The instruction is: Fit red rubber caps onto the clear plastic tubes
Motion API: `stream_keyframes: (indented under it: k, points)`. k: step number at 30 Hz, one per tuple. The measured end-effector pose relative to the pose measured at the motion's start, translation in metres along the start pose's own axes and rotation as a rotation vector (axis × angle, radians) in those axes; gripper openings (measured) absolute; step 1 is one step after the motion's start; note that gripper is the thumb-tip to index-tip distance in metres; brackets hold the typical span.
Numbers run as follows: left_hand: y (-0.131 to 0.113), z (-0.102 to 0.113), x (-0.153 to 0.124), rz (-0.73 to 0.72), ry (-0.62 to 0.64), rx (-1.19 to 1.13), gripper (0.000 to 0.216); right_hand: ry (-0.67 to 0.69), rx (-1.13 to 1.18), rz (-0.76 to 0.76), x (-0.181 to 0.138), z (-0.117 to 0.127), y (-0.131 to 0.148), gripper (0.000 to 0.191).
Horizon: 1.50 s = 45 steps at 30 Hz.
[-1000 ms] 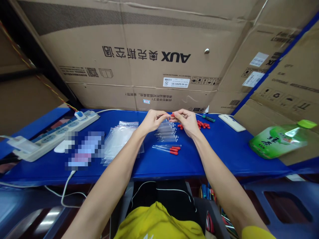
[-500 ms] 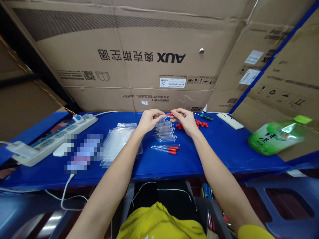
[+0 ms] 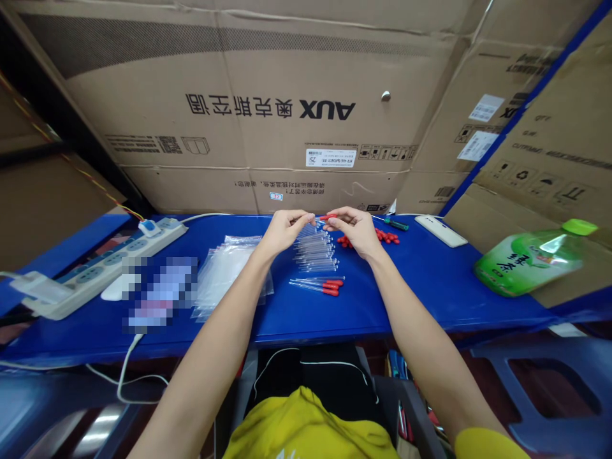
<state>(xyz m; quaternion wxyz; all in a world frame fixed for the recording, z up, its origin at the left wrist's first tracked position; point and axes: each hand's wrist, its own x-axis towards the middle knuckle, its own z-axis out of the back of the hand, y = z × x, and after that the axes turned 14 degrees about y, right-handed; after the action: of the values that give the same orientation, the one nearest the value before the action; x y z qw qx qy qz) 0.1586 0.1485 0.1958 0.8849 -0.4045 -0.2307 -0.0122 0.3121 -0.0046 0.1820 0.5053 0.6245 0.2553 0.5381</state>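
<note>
An upside-down AUX carton (image 3: 268, 70) walls the top of the frame, behind the blue worktop (image 3: 354, 313). A green-tea bottle (image 3: 528, 261) leans at the right; a stack of clear plastic bags (image 3: 228, 274) lies left of centre. At mid-frame, the left hand (image 3: 285, 229) has thumb and fingers pinched nearly together on what looks like a thin clear tube (image 3: 320, 222). The right hand (image 3: 358, 231) pinches a red rubber bulb (image 3: 327, 217) just beside it; whether the two are joined I cannot tell. Below the hands lie a pile of loose clear tubes (image 3: 315, 252) and a few bulb-tipped droppers (image 3: 331, 286); spare red bulbs (image 3: 388, 237) sit right of the right hand. Too hard or crooked a push could snap the tube if it is glass; a loose pinch could drop the bulb, and a low wrist could scatter the pile.
</note>
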Motion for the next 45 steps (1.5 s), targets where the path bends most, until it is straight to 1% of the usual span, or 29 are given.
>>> stream_keyframes:
  k: [6,11,16,21,25,30,32,39,45]
  points:
    - [-0.002,-0.001,-0.001,-0.021,0.005,-0.024,0.038,-0.019,0.051,0.021,-0.001,-0.004,0.000,0.038]
    - [-0.002,-0.002,-0.001,-0.031,0.009,-0.034,0.038,-0.013,0.103,0.027,-0.002,-0.008,0.003,0.041]
    - [-0.004,-0.002,-0.001,-0.047,0.052,-0.103,0.034,-0.007,0.096,0.011,-0.003,-0.012,0.005,0.044]
    - [-0.004,-0.002,-0.001,-0.037,0.069,-0.087,0.036,0.002,0.108,0.014,-0.004,-0.013,0.005,0.045]
    - [-0.002,-0.002,0.000,-0.041,0.049,-0.076,0.038,0.007,0.094,0.007,-0.003,-0.013,0.006,0.046]
    - [-0.001,0.000,0.000,-0.047,-0.048,-0.012,0.033,0.026,0.077,0.012,-0.003,-0.012,0.010,0.048]
    - [0.000,0.001,-0.001,-0.049,-0.061,0.002,0.031,0.023,0.058,0.019,-0.003,-0.011,0.010,0.049]
    - [-0.003,0.001,-0.001,-0.031,-0.051,0.009,0.033,-0.026,0.051,0.000,-0.002,-0.009,0.007,0.047]
    - [-0.004,0.001,-0.001,-0.078,-0.007,0.047,0.033,-0.057,0.036,0.013,-0.002,-0.012,0.003,0.043]
